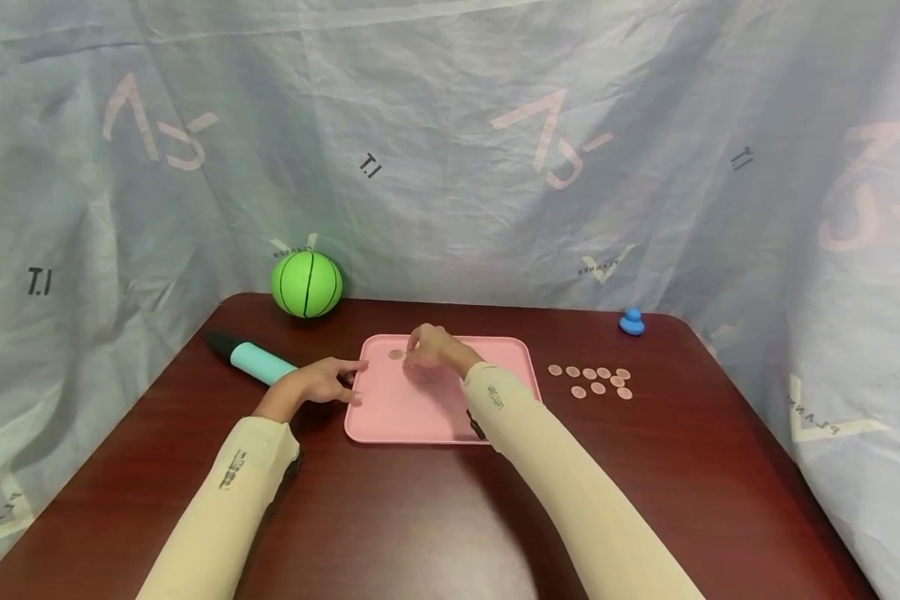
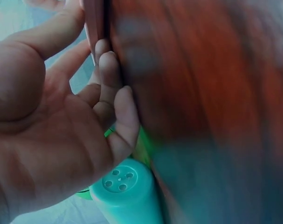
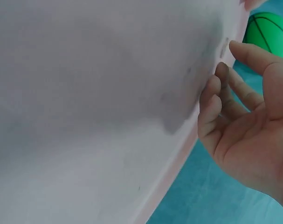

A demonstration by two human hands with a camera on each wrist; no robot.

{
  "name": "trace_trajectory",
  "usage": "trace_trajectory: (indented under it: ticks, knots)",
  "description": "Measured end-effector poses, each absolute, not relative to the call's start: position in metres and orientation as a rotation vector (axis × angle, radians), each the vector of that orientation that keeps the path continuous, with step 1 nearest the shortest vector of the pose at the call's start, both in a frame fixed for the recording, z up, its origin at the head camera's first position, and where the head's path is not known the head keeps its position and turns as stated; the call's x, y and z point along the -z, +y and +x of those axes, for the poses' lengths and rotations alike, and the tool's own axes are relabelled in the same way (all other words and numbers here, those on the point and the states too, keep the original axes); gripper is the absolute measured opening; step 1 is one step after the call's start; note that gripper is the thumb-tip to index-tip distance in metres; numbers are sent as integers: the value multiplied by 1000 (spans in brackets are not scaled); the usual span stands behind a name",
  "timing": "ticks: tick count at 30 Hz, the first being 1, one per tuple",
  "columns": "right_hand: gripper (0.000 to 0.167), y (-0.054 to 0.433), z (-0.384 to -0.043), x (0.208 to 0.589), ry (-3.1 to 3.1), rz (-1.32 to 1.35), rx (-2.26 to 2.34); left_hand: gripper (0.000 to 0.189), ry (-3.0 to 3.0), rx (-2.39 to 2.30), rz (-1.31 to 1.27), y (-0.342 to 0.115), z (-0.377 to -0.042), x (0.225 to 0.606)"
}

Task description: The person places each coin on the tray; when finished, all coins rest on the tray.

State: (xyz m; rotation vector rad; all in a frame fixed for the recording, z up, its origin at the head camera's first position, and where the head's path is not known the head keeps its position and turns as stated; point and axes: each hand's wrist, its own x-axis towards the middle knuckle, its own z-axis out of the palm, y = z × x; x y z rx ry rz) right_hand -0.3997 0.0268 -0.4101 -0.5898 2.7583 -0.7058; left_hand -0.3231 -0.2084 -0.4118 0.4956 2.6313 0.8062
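A pink rectangular tray (image 1: 390, 417) lies on the dark wooden table. My left hand (image 1: 318, 381) grips its left edge, thumb at the rim and the other fingers curled against the side, as the left wrist view shows. Over the tray's far left part, my right hand (image 1: 431, 348) is lowered with bent fingers. Its fingertips are right beside a coin-like disc (image 1: 396, 354) lying on the tray. In the right wrist view, a gap shows between the thumb and the other fingers (image 3: 210, 105), with nothing visibly held.
Several more coin-like discs (image 1: 597, 388) lie right of the tray. A green ball (image 1: 307, 285) sits at the back left, near a teal cylinder (image 1: 262, 363) with a dark tapered end. A small blue object (image 1: 632, 322) stands at the back right. Grey cloth (image 1: 435, 208) hangs around the table.
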Motion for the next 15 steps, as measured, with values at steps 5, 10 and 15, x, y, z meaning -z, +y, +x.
trace_trajectory:
  ticks: [5,10,15]
  knots:
    - [26,40,-393,397,2698,-708,775,74,2642,-818,490,-214,-321,412]
    - [28,58,-383,386,2702,-781,739,74,2638,-816,490,-213,-322,413]
    - [31,81,-371,377,2700,-880,708,73,2635,-797,496,-208,-323,414]
